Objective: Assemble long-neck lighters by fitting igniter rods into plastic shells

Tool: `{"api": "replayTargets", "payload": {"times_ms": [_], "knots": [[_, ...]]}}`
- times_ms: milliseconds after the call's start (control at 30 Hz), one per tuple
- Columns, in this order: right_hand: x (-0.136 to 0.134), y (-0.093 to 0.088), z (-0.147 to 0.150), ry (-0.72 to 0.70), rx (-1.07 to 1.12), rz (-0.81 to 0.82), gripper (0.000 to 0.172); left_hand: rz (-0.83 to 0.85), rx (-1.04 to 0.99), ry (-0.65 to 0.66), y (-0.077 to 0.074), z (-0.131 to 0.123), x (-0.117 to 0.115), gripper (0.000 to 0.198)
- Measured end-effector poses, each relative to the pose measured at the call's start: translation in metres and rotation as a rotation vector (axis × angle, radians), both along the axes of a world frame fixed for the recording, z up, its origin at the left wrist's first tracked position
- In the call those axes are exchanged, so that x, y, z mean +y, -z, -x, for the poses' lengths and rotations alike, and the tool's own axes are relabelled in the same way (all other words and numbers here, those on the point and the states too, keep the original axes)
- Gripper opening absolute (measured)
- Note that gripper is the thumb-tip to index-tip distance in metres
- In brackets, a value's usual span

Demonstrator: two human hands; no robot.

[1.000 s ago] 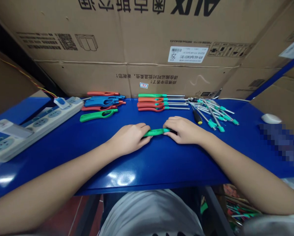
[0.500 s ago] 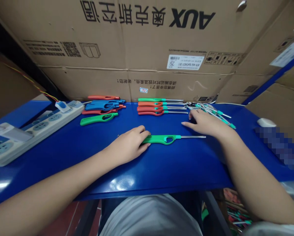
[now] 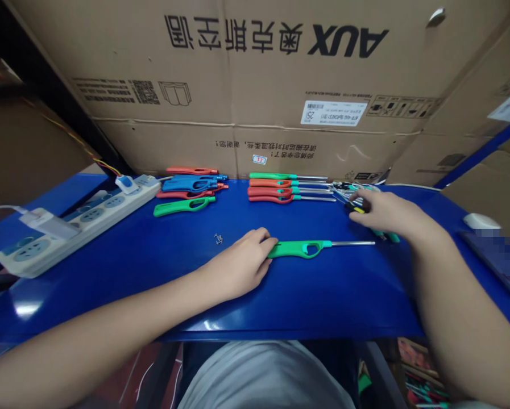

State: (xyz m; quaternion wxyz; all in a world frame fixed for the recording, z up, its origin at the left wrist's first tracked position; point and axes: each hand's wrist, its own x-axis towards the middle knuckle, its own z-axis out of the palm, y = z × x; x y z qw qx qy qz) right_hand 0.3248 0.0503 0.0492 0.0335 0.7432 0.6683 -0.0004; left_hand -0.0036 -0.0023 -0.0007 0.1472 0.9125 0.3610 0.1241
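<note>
A green long-nosed lighter [image 3: 306, 248] with a metal tube lies flat on the blue table [image 3: 152, 267]. My left hand [image 3: 241, 264] rests on the table with its fingers curled against the lighter's handle end. My right hand [image 3: 385, 213] is farther back on the right, closed on a screwdriver [image 3: 355, 209] with a black and yellow handle, beside a heap of metal tubes with teal ends [image 3: 365, 193].
Rows of finished lighters [image 3: 276, 190] and loose coloured handles [image 3: 190, 190] lie at the back. A white power strip [image 3: 79, 221] sits at the left. A small metal part [image 3: 218, 238] lies near my left hand. Cardboard boxes [image 3: 255, 85] wall the back. A white mouse [image 3: 480, 220] is at the right.
My right hand let go of the green lighter and moved back right to the screwdriver by the tube heap. The lighter now lies exposed; my left hand stays at its handle.
</note>
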Motion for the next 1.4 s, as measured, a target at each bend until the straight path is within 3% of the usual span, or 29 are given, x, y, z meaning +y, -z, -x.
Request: {"api": "replayTargets", "payload": {"times_ms": [100, 233, 267, 400, 533, 700, 1100, 1233, 1400], "knots": [[-0.009, -0.012, 0.007, 0.005, 0.194, -0.252, 0.033, -0.015, -0.001, 0.02, 0.002, -0.003, -0.002, 0.032], [-0.019, -0.012, 0.032, -0.045, 0.719, -0.632, 0.016, -0.015, 0.026, 0.061, -0.001, -0.006, -0.005, 0.035], [-0.021, -0.009, 0.041, -0.097, 0.846, -0.63, 0.015, -0.013, 0.031, 0.073, -0.002, -0.006, -0.006, 0.036], [-0.03, 0.015, 0.085, -0.24, 1.244, -0.35, 0.03, 0.027, -0.004, 0.123, -0.004, -0.007, -0.009, 0.037], [-0.034, 0.043, 0.117, -0.496, 1.2, -0.144, 0.03, 0.073, -0.072, 0.181, 0.0, -0.007, -0.01, 0.038], [-0.033, 0.061, 0.125, -0.488, 1.19, -0.017, 0.031, 0.07, -0.094, 0.198, 0.004, -0.008, -0.01, 0.039], [-0.026, 0.064, 0.126, -0.529, 1.12, 0.056, 0.033, 0.034, -0.094, 0.199, 0.004, -0.009, -0.01, 0.035], [-0.027, 0.062, 0.125, -0.507, 1.198, 0.082, 0.033, 0.025, -0.088, 0.21, 0.004, -0.009, -0.009, 0.032], [-0.028, 0.056, 0.12, -0.355, 1.413, -0.042, 0.029, 0.048, -0.106, 0.209, 0.003, -0.007, -0.007, 0.032]]}}
